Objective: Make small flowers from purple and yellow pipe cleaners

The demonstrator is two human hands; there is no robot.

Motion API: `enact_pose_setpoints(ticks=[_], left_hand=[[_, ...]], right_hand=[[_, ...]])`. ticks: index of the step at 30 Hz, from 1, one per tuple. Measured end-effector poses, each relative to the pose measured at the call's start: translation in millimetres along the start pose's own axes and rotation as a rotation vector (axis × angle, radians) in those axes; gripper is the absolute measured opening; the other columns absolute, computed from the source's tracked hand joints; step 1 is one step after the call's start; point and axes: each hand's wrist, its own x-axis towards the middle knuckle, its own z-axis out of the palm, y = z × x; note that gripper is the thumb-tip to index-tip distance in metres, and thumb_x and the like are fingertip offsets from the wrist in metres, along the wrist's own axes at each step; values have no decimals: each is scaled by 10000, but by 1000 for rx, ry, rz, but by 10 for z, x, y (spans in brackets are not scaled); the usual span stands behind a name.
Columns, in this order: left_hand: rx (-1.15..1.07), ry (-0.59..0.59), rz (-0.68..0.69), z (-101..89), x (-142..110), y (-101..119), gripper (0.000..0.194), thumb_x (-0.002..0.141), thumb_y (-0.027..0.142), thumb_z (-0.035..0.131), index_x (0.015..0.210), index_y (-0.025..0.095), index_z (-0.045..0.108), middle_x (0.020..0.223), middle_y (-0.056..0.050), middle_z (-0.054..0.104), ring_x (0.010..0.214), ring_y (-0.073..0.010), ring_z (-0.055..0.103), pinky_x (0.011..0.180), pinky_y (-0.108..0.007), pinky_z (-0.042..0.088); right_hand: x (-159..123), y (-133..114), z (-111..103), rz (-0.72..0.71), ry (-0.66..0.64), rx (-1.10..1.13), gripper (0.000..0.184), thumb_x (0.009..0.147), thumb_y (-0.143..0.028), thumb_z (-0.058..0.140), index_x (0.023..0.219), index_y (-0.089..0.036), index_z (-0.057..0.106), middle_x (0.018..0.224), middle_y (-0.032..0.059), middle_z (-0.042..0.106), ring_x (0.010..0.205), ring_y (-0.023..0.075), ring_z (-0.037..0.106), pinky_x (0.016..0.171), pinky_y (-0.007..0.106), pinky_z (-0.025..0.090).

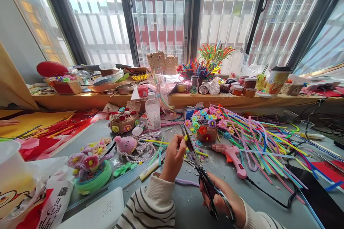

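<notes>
My right hand (225,195) grips a pair of black-handled scissors (197,161), fingers wrapped round the handles and the blades pointing up and away, a little apart. Just left of the blades, my left hand (174,155) is closed in a pinch on a small yellow piece (185,138); its exact kind is too small to make out. Behind the scissors stands a small woven basket (205,136) covered in fuzzy pipe-cleaner flowers (204,117). A pink hot glue gun (230,155) lies on the grey table right of the scissors.
Many loose pipe cleaners (264,146) spread over the right side. A clear bottle (153,114), bead strings (146,152) and a green flower pot (92,179) stand to the left. A white power bank (94,211) lies in front; a black phone (319,196) lies at right. Jars (238,90) line the sill.
</notes>
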Motion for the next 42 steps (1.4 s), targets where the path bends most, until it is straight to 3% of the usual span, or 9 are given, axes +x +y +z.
enact_pose_setpoints(ticks=[5, 9, 26, 42], left_hand=[[-334, -77, -76, -18, 35, -15, 178, 749, 308, 339, 634, 173, 350, 520, 56, 340, 460, -63, 317, 458, -197, 273], [-393, -87, -97, -28, 41, -27, 181, 732, 317, 380, 633, 167, 366, 508, 59, 353, 453, -57, 321, 456, -193, 267], [-236, -63, -73, -41, -8, 148, 217, 779, 320, 320, 633, 168, 370, 538, 43, 365, 498, -73, 349, 498, -209, 288], [-143, -88, -67, -128, 26, 149, 210, 724, 314, 417, 581, 161, 429, 507, 47, 345, 494, -77, 325, 483, -201, 264]], right_hand=[[-50, -52, 3, -8, 2, -4, 538, 607, -653, 363, 799, -150, 392, 590, -8, 385, 511, 94, 356, 537, 262, 370], [-65, -74, 9, -26, 17, -33, 532, 614, -643, 366, 795, -144, 401, 586, -7, 384, 514, 94, 339, 537, 261, 369], [-59, -78, 19, -29, 41, -118, 552, 602, -671, 334, 770, -148, 391, 573, -11, 385, 495, 87, 335, 497, 233, 345], [-126, -92, -22, 26, 115, -319, 542, 567, -665, 393, 756, -159, 442, 600, 14, 447, 543, 120, 404, 546, 251, 363]])
